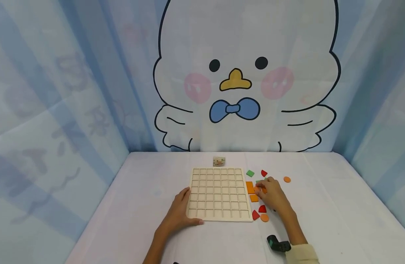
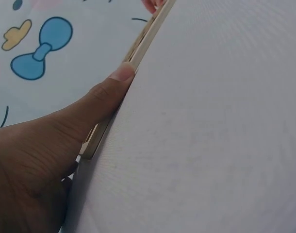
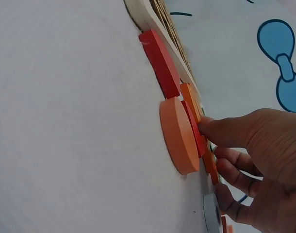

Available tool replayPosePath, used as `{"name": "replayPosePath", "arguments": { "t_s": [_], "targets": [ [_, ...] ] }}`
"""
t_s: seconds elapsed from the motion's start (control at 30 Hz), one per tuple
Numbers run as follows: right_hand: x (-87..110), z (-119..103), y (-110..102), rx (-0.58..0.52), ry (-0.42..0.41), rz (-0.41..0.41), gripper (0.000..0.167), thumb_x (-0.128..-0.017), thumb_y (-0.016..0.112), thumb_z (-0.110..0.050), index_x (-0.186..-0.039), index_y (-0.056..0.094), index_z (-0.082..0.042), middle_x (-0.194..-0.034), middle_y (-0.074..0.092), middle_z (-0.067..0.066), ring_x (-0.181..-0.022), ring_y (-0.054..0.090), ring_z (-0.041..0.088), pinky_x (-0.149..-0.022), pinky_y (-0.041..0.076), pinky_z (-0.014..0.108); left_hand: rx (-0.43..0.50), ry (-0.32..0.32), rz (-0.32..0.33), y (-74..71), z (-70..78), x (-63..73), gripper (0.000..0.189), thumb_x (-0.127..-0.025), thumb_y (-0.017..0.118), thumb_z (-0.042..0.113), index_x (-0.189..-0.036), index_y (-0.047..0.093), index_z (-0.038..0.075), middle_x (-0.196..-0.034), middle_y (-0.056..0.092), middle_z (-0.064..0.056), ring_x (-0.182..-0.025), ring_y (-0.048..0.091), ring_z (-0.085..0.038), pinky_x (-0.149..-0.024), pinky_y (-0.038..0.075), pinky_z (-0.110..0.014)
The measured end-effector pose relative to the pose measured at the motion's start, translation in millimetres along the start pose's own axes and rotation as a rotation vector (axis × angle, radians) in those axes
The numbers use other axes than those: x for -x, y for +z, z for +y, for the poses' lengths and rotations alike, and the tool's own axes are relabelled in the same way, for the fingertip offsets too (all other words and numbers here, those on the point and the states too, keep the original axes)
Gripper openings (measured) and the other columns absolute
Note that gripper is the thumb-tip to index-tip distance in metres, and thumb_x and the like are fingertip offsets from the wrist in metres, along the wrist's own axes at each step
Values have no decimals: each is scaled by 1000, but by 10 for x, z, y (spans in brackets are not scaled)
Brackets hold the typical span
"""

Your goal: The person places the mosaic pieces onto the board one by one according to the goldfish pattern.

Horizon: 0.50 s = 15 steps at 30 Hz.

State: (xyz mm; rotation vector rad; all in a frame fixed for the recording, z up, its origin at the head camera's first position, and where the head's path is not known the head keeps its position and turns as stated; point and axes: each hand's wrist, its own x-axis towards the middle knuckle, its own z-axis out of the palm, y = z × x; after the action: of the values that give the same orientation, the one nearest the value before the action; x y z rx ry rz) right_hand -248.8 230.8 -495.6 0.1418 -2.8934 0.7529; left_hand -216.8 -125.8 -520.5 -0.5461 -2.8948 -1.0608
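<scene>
A pale wooden grid board [image 1: 218, 195] lies on the table in the head view. My left hand [image 1: 178, 212] grips its near left corner, fingers along the left side, thumb on the near edge. That thumb [image 2: 104, 94] presses the board's edge in the left wrist view. Just right of the board, my right hand [image 1: 273, 194] has bent fingers among small flat pieces, around an orange round piece [image 1: 257, 189]; whether it pinches the piece is hidden. Closer in the right wrist view are an orange disc [image 3: 178, 136] and a red piece [image 3: 160, 63].
Orange square pieces [image 1: 254, 198], red wedges [image 1: 262, 209] and a green piece [image 1: 250, 173] lie along the board's right side. Another orange disc [image 1: 287, 179] sits farther right. A small patterned card [image 1: 218, 161] lies behind the board. Behind the table hangs a printed curtain [image 1: 235, 135].
</scene>
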Motion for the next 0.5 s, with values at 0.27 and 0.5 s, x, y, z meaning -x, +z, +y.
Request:
{"name": "replayPosePath", "arguments": {
  "t_s": [0.27,0.5],
  "targets": [
    [-32,-28,31,-9,25,-26,28,-89,72,-17,-111,69,-1,-109,57,17,-100,48,30,-93,49,50,17,-25,1,-21,-2,40,127,-61,84,63,-153,24,-1,-159,23,-19,-144,28,-37,-114,32,-52],
    [11,17,10,-17,-1,-16,27,-89,71,-18,-107,68,2,-108,57,17,-100,49,29,-92,50,49,10,-16,-12,-5,4,17,128,-61,83,65,-154,22,-1,-159,22,-20,-144,27,-37,-114,32,-52]
  ]
}}
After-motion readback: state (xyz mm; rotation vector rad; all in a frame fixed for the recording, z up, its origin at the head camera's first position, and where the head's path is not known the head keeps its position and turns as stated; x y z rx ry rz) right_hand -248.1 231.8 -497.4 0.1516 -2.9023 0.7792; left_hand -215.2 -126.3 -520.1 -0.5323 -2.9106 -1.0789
